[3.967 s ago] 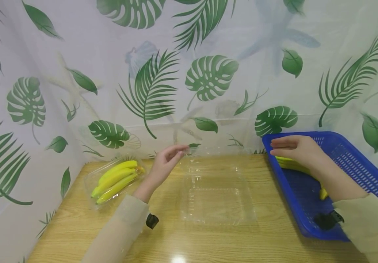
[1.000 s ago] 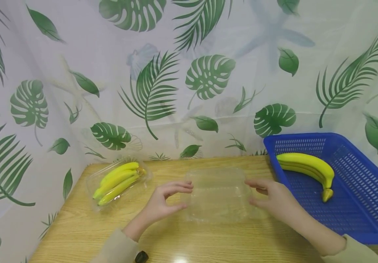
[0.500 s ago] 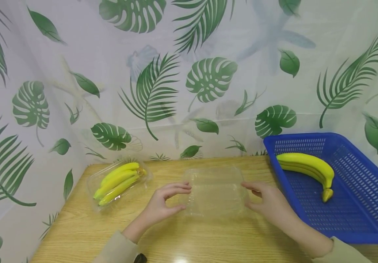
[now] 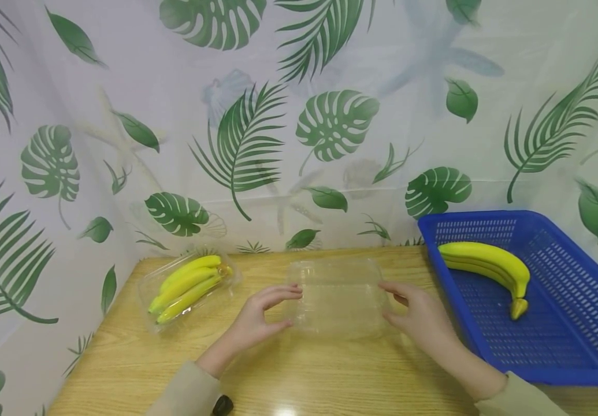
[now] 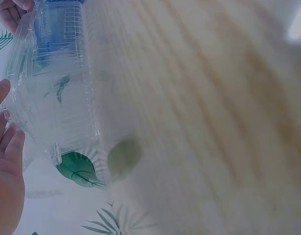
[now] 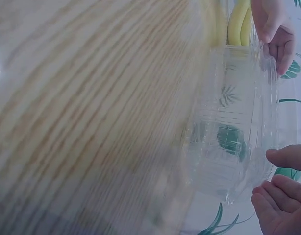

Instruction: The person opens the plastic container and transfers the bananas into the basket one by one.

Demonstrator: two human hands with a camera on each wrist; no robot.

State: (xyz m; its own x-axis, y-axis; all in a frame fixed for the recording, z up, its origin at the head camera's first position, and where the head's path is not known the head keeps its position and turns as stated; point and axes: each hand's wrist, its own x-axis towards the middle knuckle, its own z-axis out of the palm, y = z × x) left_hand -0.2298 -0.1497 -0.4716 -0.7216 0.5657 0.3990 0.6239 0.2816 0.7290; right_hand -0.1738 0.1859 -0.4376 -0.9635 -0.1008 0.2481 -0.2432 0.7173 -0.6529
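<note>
A clear plastic clamshell box (image 4: 337,297) stands between my two hands in the middle of the head view, its lid folded over. My left hand (image 4: 259,318) holds its left side, thumb near me and curved fingers farther back. On the opposite side, my right hand (image 4: 418,315) holds it the same way. Both wrist views show thumb and fingertips at the rim of the transparent box (image 5: 60,88). The wall's leaf print shows through it, and nothing is seen inside.
At the left of the wooden table (image 4: 299,375), another clear box (image 4: 148,289) contains several yellow bananas (image 4: 186,286). A blue basket (image 4: 538,375) at the right holds a bunch of bananas (image 4: 486,260). Behind the table hangs a leaf-printed sheet (image 4: 257,231).
Four seconds ago the box stood unfolded, with my right hand over the basket. Now the lid is down and both hands are at its sides. Over the last second the box has shifted slightly back.
</note>
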